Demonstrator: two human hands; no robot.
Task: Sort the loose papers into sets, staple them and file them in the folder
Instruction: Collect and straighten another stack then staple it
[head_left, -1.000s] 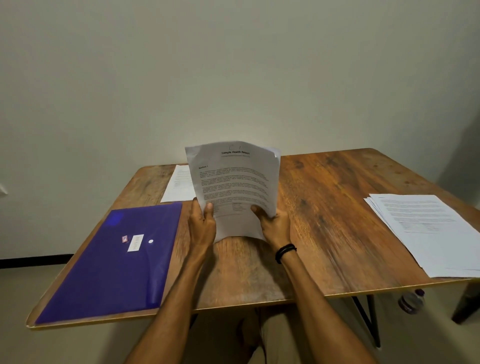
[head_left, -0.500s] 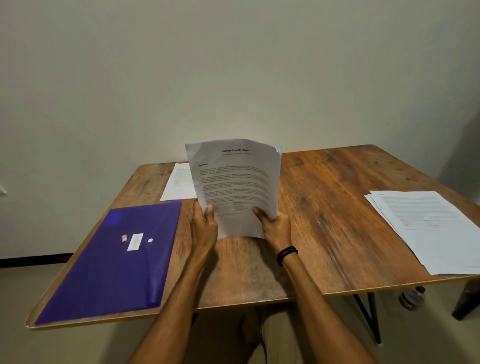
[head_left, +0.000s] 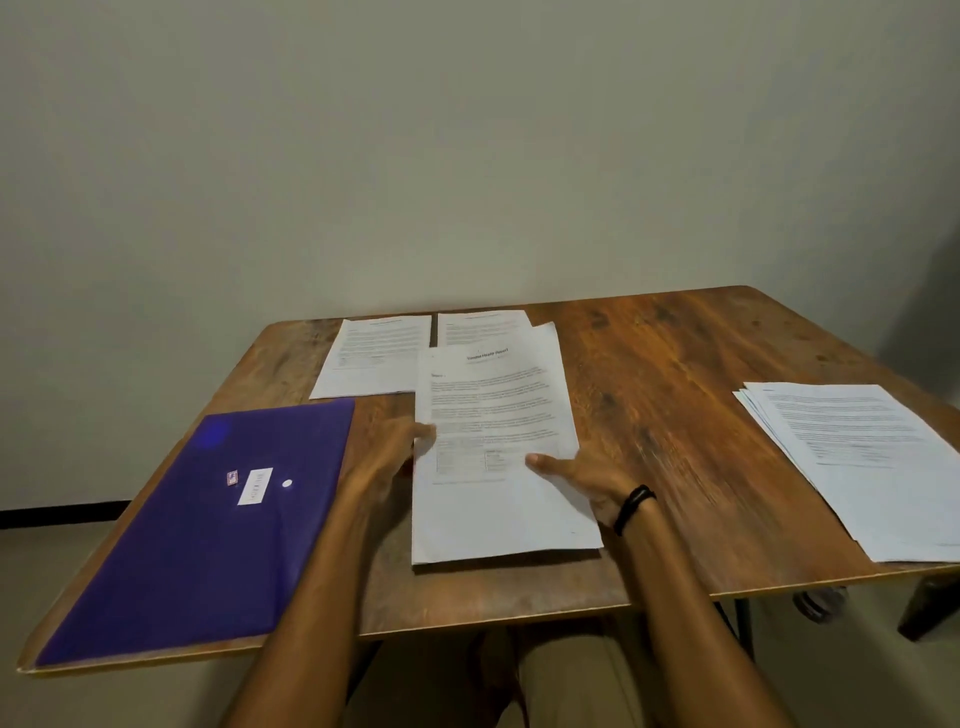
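Note:
A set of printed papers (head_left: 498, 415) headed with a report title lies flat on the wooden table (head_left: 675, 364), straight in front of me. My left hand (head_left: 389, 452) grips its left edge, thumb on top. Pressing down with the thumb, my right hand (head_left: 587, 478), with a black band at the wrist, holds the right edge. Both hands are blurred. A purple folder (head_left: 208, 519) with a white label lies closed at the front left. No stapler is in view.
Two more printed sheets lie side by side at the back, one on the left (head_left: 374, 353) and one (head_left: 483, 325) partly under the set. A fanned pile of loose papers (head_left: 857, 457) sits at the right edge. A bottle (head_left: 821, 603) lies on the floor beneath.
The paper set stood upright in both hands; now it lies flat on the table. A second sheet at the back has come into sight behind it.

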